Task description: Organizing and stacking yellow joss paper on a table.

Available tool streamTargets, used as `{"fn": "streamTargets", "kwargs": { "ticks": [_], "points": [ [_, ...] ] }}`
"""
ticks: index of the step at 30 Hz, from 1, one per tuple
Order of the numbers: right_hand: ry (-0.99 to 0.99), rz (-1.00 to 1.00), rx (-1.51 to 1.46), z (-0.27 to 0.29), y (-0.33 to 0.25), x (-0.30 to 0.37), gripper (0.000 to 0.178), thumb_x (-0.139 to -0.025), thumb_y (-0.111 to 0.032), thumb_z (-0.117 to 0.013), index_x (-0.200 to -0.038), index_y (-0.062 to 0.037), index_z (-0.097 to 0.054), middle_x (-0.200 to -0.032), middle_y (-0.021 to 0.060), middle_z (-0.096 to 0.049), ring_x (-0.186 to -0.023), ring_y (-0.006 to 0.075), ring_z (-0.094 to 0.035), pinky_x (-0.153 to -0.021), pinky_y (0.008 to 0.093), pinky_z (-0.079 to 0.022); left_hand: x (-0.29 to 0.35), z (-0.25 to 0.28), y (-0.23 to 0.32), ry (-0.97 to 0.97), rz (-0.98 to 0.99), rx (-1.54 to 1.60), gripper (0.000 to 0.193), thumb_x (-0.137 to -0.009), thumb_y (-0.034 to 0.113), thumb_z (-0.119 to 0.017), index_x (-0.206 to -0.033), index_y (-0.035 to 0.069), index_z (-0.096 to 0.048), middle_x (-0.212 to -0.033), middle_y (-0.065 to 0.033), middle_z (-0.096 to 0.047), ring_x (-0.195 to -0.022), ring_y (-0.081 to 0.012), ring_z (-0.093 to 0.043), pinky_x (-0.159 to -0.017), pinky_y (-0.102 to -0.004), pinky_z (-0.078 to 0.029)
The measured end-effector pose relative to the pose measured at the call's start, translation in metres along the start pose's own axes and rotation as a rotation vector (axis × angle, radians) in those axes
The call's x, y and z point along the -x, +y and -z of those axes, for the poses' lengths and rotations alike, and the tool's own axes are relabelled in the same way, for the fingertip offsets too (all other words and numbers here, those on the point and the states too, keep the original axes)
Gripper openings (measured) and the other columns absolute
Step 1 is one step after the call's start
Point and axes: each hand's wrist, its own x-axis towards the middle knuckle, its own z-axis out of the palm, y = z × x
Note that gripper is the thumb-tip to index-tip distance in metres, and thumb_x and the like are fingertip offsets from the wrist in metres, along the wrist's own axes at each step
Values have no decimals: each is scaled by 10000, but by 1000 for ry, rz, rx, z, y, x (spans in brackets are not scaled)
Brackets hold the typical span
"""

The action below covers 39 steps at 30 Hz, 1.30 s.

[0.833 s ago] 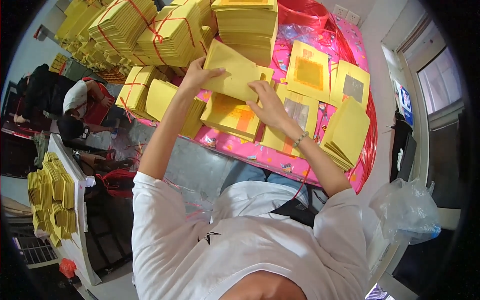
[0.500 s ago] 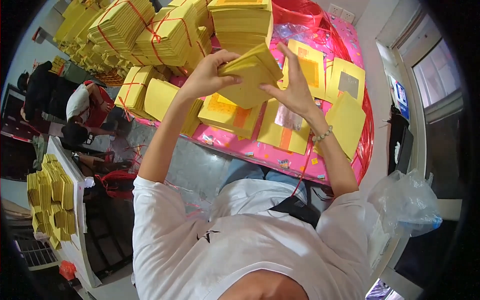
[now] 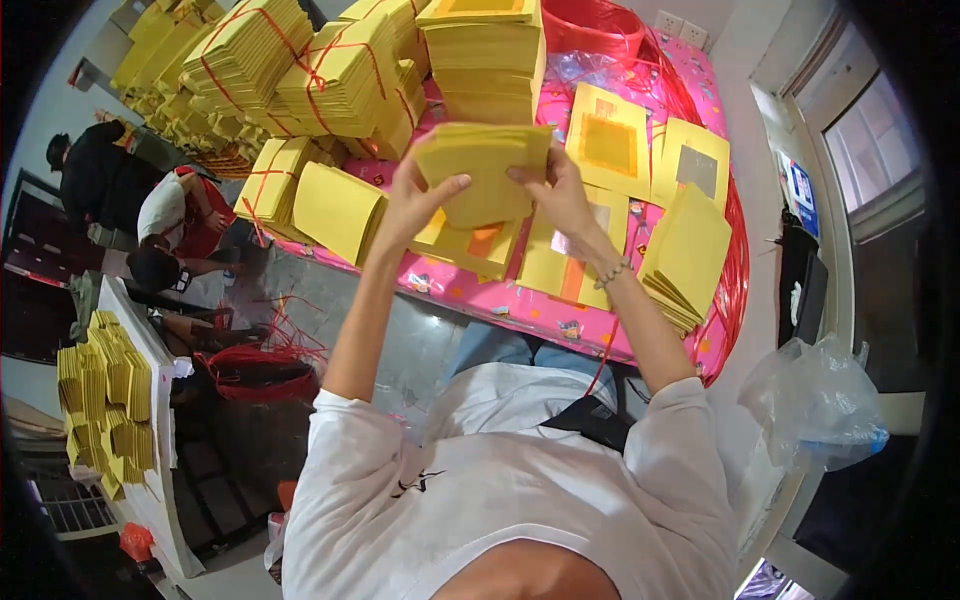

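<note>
A sheaf of yellow paper (image 3: 482, 178) is held up above the table's near edge between my two hands. My left hand (image 3: 412, 205) grips its left side, thumb on the near face. My right hand (image 3: 562, 205) closes on the right side in the same way. Below it lies a stack of yellow paper with an orange patch (image 3: 486, 244), partly hidden by the sheaf. To the right are yellow sheets with a silver and orange patch (image 3: 560, 250) and a plain, slightly fanned yellow stack (image 3: 690, 250). A curved yellow stack (image 3: 338, 210) rests left of my left hand.
Tall yellow bundles tied with red string (image 3: 335, 75) fill the table's back left. The pink patterned cover (image 3: 600, 335) shows at the front. A red basin (image 3: 598, 30) and red strands (image 3: 738, 290) are at the right. Two other people (image 3: 165, 215) bend over at far left.
The sheaf has gone from tilted to nearly level. My right hand, spread before, has closed on its right side. My left hand has moved down to its left edge.
</note>
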Motion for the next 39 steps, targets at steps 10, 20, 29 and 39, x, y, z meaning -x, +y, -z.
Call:
{"fn": "streamTargets", "kwargs": {
  "ticks": [10, 20, 29, 39],
  "points": [
    [-21, 57, -107, -5, 32, 11, 430, -903, -100, -570, -1278, 19, -396, -1225, 137, -491, -1183, 194, -465, -988, 336, -397, -2, -25, -31, 85, -81, 98, 491, -815, 20, -689, -1240, 23, -443, -1131, -83, -591, -1048, -166, -574, -904, -305, -472],
    [-3, 183, 203, -10, 17, 6, 526, -887, -133, -580, -1326, 28, -338, -1230, 181, -499, -1114, 264, -517, -960, 360, -410, -3, -28, -31, 197, -157, -66, 439, -841, 26, -674, -1219, 12, -451, -1107, -79, -580, -974, -150, -582, -834, -270, -482],
    [-45, 101, 386, 73, -79, 21, 488, -871, -189, -653, -1263, -1, -431, -1055, 83, -592, -973, 121, -567, -839, 293, -485, -23, -74, 38, -21, -25, -57, 508, -794, 79, -739, -1214, -1, -465, -1154, -115, -582, -1031, -188, -581, -895, -310, -472],
    [3, 19, 256, 111, -121, 79, 465, -887, -149, -642, -1266, 30, -444, -1141, 61, -567, -1006, 95, -545, -859, 247, -463, -2, -143, 43, -224, 186, 386, 442, -895, 122, -609, -1292, 43, -430, -1203, -89, -577, -1094, -168, -564, -910, -316, -462]
  ]
}}
